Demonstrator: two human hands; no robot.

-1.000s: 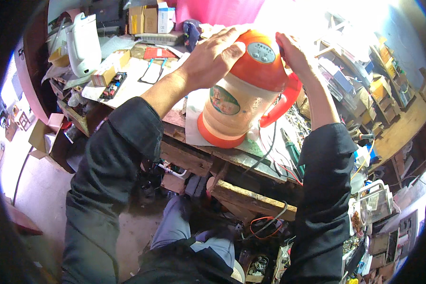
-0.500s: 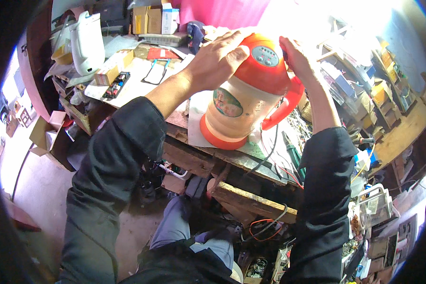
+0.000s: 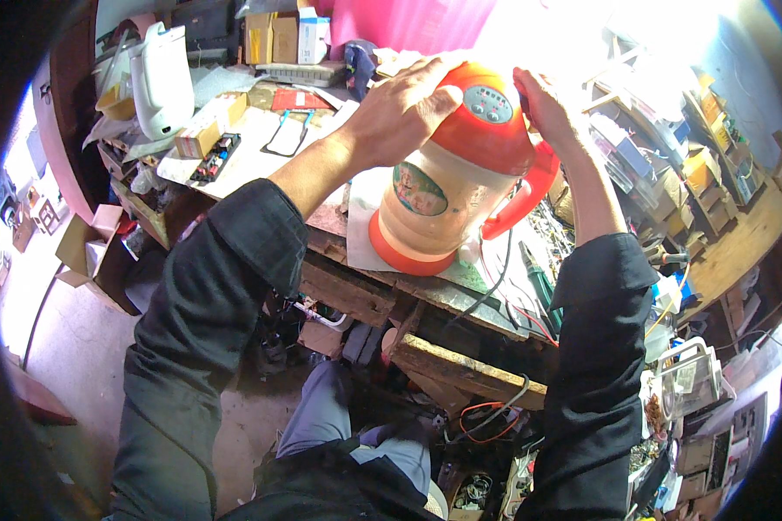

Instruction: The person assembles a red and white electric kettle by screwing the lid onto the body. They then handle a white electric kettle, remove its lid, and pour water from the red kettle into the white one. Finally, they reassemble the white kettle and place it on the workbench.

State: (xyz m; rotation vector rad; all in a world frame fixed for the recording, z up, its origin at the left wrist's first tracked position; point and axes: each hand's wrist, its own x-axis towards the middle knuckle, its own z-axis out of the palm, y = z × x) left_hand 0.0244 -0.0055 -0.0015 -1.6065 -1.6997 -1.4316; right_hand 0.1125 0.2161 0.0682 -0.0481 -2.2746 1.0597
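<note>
An orange and cream soymilk maker (image 3: 450,196) stands on a white sheet at the workbench's near edge, tilted in the picture. Its orange lid carries an oval grey control panel (image 3: 488,104), and a red-orange handle (image 3: 530,195) juts out on the right. My left hand (image 3: 406,111) grips the lid from the left, thumb bent beside the panel. From the right, my right hand (image 3: 549,106) holds the lid just above the handle, with most of its fingers hidden behind it. The lid's far side is lost in glare.
A white jug-shaped appliance (image 3: 161,82) stands at the back left near small cardboard boxes (image 3: 207,126). Cables (image 3: 498,286) and a green-handled tool (image 3: 539,282) lie right of the soymilk maker. An open wooden drawer (image 3: 469,369) sticks out below. Cluttered boxes fill the right side.
</note>
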